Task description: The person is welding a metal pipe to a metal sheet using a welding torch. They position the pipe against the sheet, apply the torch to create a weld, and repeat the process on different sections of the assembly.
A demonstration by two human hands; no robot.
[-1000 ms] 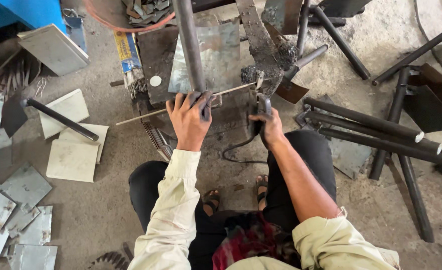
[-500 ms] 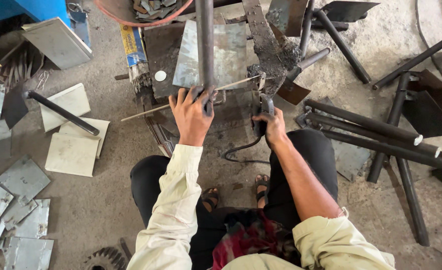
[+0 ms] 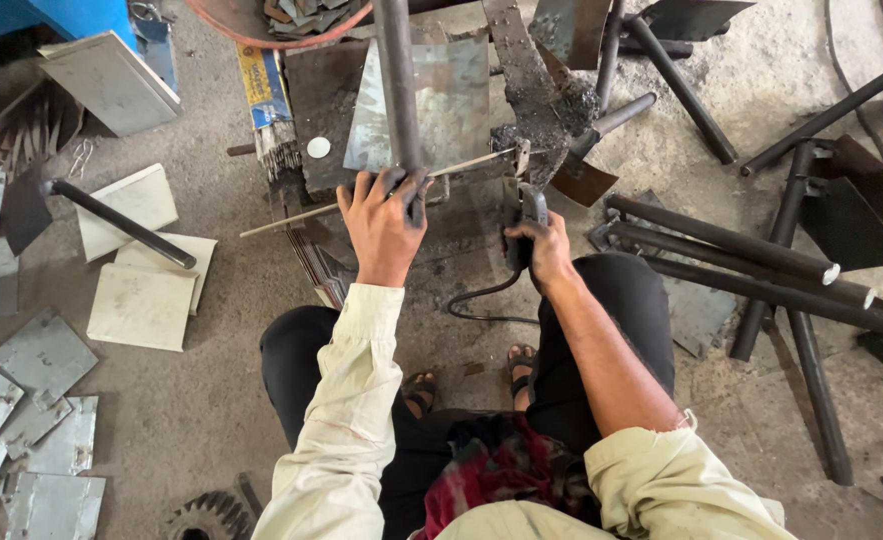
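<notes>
Gripping steel pipe (image 3: 397,80) with left hand (image 3: 381,225), right hand (image 3: 539,247) clasping electrode holder (image 3: 527,215)

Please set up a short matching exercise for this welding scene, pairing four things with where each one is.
Things:
1. dark steel pipe
2. welding electrode holder
3. pale square plates
4. bundle of welding rods

Places:
A. on the floor to the person's left
B. gripped at its lower end by the left hand
C. sticking out of an open box beside the work plate
D. held in the right hand, cable trailing toward the feet

Pairs: 1-B, 2-D, 3-A, 4-C
</notes>
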